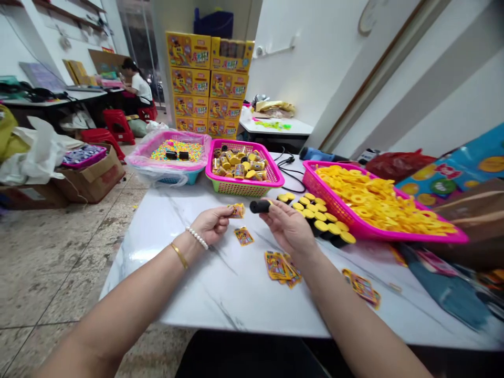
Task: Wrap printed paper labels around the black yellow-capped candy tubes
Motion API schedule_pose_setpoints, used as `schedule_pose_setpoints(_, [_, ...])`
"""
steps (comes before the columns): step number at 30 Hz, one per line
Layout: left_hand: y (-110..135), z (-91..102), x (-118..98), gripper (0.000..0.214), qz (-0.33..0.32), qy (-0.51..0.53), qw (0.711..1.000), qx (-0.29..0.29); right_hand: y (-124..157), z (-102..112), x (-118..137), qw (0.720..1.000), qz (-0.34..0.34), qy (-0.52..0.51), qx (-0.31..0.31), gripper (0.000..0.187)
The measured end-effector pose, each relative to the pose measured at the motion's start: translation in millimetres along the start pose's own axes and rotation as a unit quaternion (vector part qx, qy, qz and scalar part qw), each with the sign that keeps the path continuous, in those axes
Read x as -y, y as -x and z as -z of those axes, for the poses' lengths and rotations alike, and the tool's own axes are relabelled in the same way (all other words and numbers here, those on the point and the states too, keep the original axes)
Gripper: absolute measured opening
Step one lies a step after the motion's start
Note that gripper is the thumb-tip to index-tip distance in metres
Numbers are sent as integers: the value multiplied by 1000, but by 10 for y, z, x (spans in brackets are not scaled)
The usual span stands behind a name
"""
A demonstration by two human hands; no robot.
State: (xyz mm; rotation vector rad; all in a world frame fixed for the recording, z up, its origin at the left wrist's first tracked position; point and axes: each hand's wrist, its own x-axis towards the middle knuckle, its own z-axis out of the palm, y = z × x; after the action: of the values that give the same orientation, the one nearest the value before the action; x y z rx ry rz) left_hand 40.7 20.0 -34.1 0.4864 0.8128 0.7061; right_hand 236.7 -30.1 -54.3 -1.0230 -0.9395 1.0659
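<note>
My left hand (214,224) pinches a small yellow printed label (237,211) above the table. My right hand (291,227), close by, grips a black cylindrical cup (259,206) lying sideways in the fingers, its dark end towards the left. Between and below the hands, a single printed label (244,236) lies flat. A loose stack of labels (277,266) rests beside my right forearm, and another pile of labels (362,287) lies beyond it. Several black cups with yellow tops (321,227) stand grouped just past my right hand.
A pink basket (275,181) of labelled cups stands at the back. Left of it, a plastic-lined basket (136,157) holds colourful beads and two black cups. A large pink basket (459,236) of yellow parts is at right. Printed boxes (191,81) are stacked behind; a person (139,86) sits far left.
</note>
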Motion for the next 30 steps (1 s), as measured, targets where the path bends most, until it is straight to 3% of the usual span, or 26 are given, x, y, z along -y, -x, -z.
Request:
schedule_pose_setpoints(4, [8,-17,-9,20,9,34,999,-5,102,-161,-17,998,-22,-49,18,32])
schedule_pose_setpoints(11, [26,-30,24,18,15,39,999,23,107,-173,-81,1000,-13,-2,6,36])
schedule_pose_setpoints(15, [2,-13,49,17,5,36,999,36,148,-196,-75,995,18,92,-20,37])
schedule_pose_setpoints(20, [2,-23,113,18,-6,17,999,32,199,-229,-70,991,38,126,9,37])
schedule_pose_setpoints(25, [16,-26,148,9,-21,-13,998,53,205,-182,-100,969,150,196,-27,29])
schedule_pose_setpoints(30, [-16,-11,179,7,-41,-43,998,17,202,-174,-87,980,121,157,26,33])
